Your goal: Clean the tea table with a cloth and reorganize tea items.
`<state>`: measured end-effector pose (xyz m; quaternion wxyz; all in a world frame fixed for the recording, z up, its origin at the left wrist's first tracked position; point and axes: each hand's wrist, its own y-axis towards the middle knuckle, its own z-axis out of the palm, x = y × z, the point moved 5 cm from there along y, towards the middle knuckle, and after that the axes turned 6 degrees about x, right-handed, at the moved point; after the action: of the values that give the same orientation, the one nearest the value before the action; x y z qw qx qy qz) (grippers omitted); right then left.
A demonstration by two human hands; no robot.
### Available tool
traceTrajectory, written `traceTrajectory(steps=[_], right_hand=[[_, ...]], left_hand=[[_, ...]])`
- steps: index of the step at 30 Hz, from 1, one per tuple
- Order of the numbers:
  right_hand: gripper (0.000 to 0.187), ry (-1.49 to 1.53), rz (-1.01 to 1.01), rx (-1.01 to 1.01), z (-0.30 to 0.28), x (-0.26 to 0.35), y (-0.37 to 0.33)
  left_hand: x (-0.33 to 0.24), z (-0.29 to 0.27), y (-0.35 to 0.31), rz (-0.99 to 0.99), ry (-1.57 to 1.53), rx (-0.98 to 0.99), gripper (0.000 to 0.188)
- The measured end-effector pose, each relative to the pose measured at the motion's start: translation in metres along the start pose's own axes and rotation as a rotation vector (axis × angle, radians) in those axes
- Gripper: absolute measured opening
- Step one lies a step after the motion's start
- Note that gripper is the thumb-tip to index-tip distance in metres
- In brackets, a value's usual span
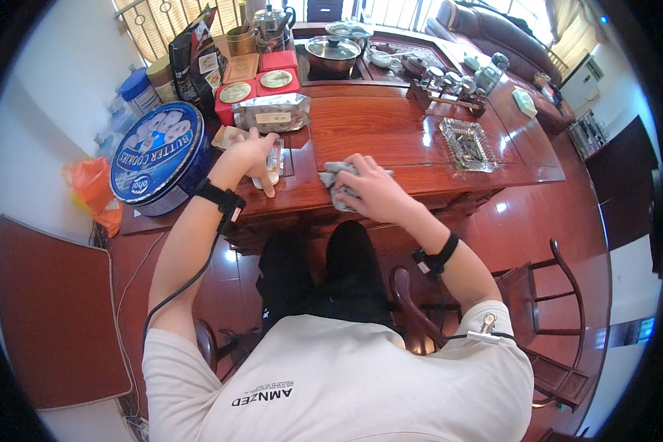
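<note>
My right hand (368, 188) holds cloth (335, 177) bunched beneath it, presumably for control; my left hand (254, 158) spans a container (277, 162), grip unclear, perhaps steadying.

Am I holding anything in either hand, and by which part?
Your right hand holds a grey cloth from above by its bunched part. Your left hand is at a small clear container; whether it grips that can't be told.

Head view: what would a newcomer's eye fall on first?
Probably the large round blue metal tin, at the left end of the glossy red-brown wooden table. Next, likely the right hand over a crumpled grey cloth near the table's front edge. Farther right sits a square clear-glass ashtray.
</note>
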<state>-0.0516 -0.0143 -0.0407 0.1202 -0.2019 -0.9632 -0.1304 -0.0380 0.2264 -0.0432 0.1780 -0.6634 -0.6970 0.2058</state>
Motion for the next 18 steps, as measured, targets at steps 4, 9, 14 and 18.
traceTrajectory(steps=[4,9,14,18], right_hand=[[0.020,0.035,0.135,0.004,-0.023,-0.041,-0.035],[0.025,-0.223,0.357,-0.185,-0.036,-0.094,-0.073],[0.032,-0.470,0.632,-0.216,-0.031,-0.126,-0.079],[0.035,-0.491,0.569,-0.223,-0.032,-0.154,-0.065]], left_hand=[[0.003,0.001,-0.001,-0.009,0.016,-0.020,0.134],[0.002,-0.001,-0.002,0.020,-0.027,-0.021,0.134],[0.001,-0.001,-0.002,-0.020,0.019,-0.027,0.134],[0.007,0.004,0.002,0.025,-0.052,-0.033,0.135]])
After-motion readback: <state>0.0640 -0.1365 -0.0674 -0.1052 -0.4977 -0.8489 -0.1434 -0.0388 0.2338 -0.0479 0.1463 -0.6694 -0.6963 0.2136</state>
